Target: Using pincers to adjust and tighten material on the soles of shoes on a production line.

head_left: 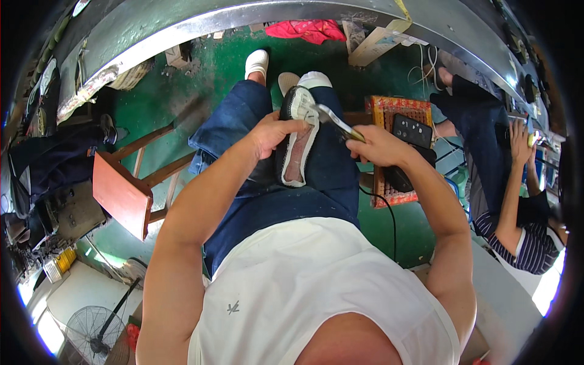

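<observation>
- A black-and-white shoe upper with a long pinkish-brown sole face and a white edge [297, 155] lies face up on the person's lap, its rounded end pointing far.
- The left hand [271, 135] is clamped on the shoe's left side, thumb laid across it.
- The right hand [378, 146], apart from the left, is closed round a silver-headed hand tool with a yellowish handle [336, 123]; its head is at the shoe's right side near the far end, and I cannot tell whether they touch.
- Beneath the shoe are dark blue denim trousers [322, 204]; nearer is a white sleeveless top [292, 274].
- Right of the lap, a black rectangular case with round marks [412, 129] rests on a red-edged woven seat [377, 109].
- Left stands a reddish-brown wooden stool [121, 194].
- Far off, a bright red cloth [307, 30] lies by a long grey metal-edged bench [213, 23].
- At far right sits a co-worker in a striped shirt [529, 252].
</observation>
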